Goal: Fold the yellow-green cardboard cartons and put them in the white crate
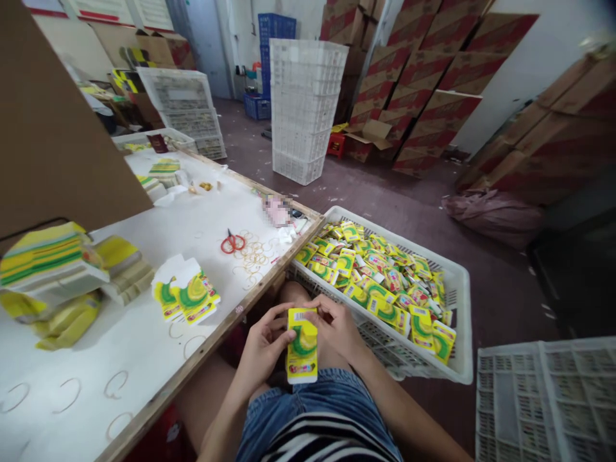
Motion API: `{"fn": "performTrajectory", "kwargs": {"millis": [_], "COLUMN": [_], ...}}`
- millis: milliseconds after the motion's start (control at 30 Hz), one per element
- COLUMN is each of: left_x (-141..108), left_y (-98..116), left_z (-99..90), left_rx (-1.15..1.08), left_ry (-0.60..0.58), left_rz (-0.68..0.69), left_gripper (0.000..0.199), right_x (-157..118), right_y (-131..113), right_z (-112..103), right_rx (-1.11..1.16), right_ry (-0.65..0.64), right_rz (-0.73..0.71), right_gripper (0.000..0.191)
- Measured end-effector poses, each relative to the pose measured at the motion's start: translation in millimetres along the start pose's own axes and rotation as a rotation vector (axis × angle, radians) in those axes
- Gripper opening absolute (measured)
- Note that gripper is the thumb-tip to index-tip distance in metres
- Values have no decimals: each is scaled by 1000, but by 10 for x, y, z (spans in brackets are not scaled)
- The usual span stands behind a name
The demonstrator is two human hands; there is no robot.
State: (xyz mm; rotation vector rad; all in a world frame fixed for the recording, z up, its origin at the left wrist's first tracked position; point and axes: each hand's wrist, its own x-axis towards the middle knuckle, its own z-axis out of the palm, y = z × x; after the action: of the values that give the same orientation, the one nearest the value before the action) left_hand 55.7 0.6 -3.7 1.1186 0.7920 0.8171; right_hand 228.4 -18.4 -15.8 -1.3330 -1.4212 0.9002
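A small yellow printed carton (302, 350) with a green swirl is held upright over my lap. My left hand (266, 343) grips its left edge, thumb on the front face. At the upper right corner, my right hand (337, 327) has its fingers closed on the same carton; some fingertips are hidden behind it. To the left on the table lie a few flat carton blanks (195, 298) of the same print, fanned out. Right of my hands stands a white crate (461, 301) heaped with similar yellow cartons (380, 276).
The white table (158, 372) has a wooden edge, red-handled scissors (233, 242), loose rubber bands (255, 253) and bundled carton stacks (52, 263). Brown cardboard (58, 128) rises at left. Stacked white crates (305, 109) and cardboard boxes (409, 83) stand behind; another crate (543, 391) is lower right.
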Motion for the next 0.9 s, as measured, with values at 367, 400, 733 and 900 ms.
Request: {"fn": "performTrajectory", "kwargs": {"millis": [367, 400, 733, 900], "left_x": [151, 137, 110, 81], "left_y": [22, 93, 338, 234], "left_z": [-210, -281, -1274, -1504], "left_rx": [589, 712, 1338, 1340], "left_ry": [404, 499, 789, 711], "left_rz": [374, 424, 256, 200], "left_gripper": [49, 49, 56, 36], "right_x": [-26, -41, 211, 324], "right_y": [709, 749, 498, 243], "right_z": [-827, -840, 70, 354], "right_rx": [572, 585, 703, 740], "right_ry": [818, 823, 474, 291], "right_rz": [300, 316, 368, 344], "right_gripper": [46, 47, 38, 37]}}
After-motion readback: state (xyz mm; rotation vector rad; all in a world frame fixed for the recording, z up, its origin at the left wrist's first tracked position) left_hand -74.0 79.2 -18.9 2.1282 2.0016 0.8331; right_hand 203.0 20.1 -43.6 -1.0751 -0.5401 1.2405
